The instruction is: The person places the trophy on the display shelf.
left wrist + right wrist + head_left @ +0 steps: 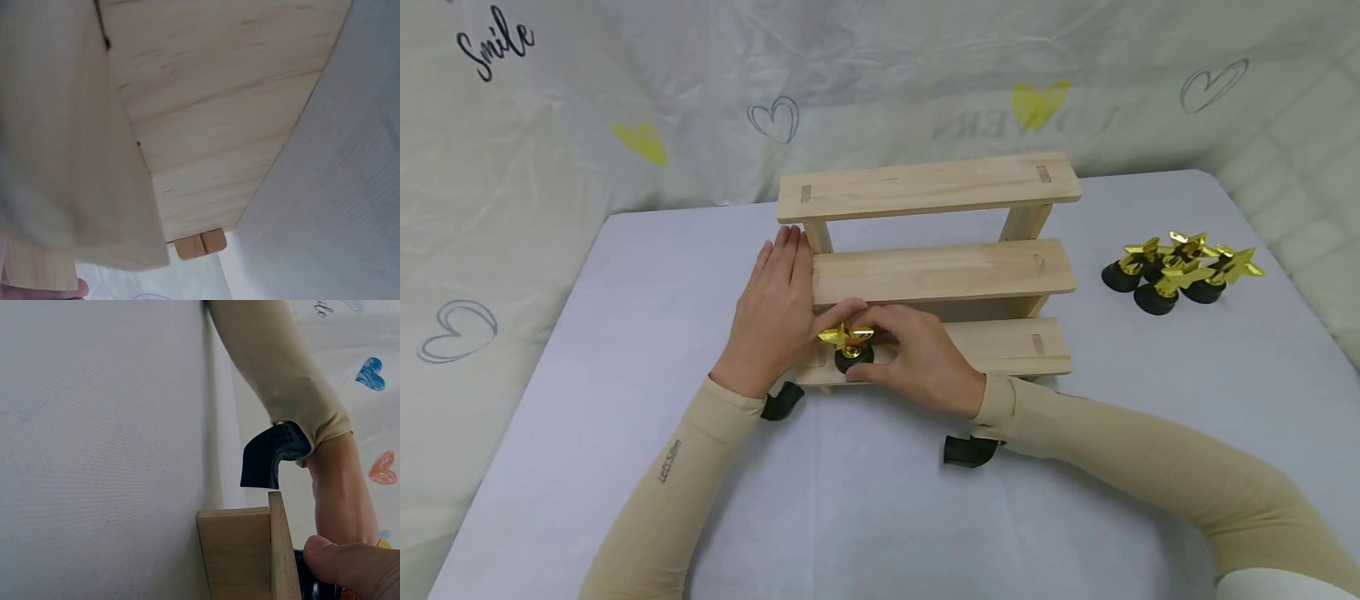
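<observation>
A small gold star trophy (853,357) with a round black base stands near the left end of the lowest board of a three-tier wooden shelf (943,273). My right hand (917,357) pinches its base between thumb and fingers; in the right wrist view the thumb (350,565) presses the black base (309,581) beside the board's edge. My left hand (773,308) lies along the shelf's left side, fingers straight, its thumb reaching across behind the star. Whether that thumb touches the trophy I cannot tell. Bare wood of the shelf (212,106) fills much of the left wrist view.
Several more star trophies (1157,298) stand in a cluster on the white table (880,517), to the right of the shelf. A pale curtain (880,67) with hearts and lettering hangs behind the table. Black wrist cameras (970,451) hang under both sleeves.
</observation>
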The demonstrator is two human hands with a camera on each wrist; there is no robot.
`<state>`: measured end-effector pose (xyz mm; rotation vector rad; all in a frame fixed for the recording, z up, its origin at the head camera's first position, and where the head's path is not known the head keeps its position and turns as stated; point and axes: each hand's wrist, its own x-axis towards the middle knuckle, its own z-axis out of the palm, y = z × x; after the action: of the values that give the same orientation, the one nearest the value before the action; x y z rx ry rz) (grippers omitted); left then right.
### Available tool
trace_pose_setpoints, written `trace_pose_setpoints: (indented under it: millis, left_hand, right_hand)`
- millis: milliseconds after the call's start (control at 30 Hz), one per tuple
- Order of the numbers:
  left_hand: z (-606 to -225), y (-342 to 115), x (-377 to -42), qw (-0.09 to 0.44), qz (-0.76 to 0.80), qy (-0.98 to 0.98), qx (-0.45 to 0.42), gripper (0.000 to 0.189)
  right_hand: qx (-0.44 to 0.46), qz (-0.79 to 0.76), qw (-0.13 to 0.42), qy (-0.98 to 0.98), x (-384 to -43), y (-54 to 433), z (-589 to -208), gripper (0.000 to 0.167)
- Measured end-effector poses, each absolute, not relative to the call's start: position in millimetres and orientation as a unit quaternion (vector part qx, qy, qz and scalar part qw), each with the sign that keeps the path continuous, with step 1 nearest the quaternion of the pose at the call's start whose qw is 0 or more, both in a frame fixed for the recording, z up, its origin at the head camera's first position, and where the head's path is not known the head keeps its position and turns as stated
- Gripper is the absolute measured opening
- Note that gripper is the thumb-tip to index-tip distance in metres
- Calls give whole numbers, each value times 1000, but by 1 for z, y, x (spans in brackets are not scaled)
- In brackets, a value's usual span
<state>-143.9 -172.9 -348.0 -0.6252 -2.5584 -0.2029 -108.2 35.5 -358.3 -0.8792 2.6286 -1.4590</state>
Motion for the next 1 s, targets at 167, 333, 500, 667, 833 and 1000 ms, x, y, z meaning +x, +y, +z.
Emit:
trace_pose_setpoints:
  millis: [167,333,500,667,833,1000]
  left_hand:
    - [-348,-172,-145,249,-78,-937,-232,117]
    - [-349,-173,-145,246,-79,-936,-237,116]
    - [-350,-173,-144,249,-78,-935,-239,117]
    - [-350,-171,-142,248,-77,-938,-231,116]
    - [-349,-171,-141,250,-65,-939,-226,114]
    - [-348,-171,-140,244,-67,-941,-226,113]
  right_hand:
    - [-284,-463,-7,840,-107,36,-359,43]
    - [-286,-460,-13,840,-106,36,-360,42]
    - [-289,-457,-21,841,-106,37,-362,41]
    - [-294,-458,-22,839,-106,37,-362,41]
    - [-293,-463,-14,836,-106,36,-361,43]
    - [-294,-461,-15,837,-106,35,-361,44]
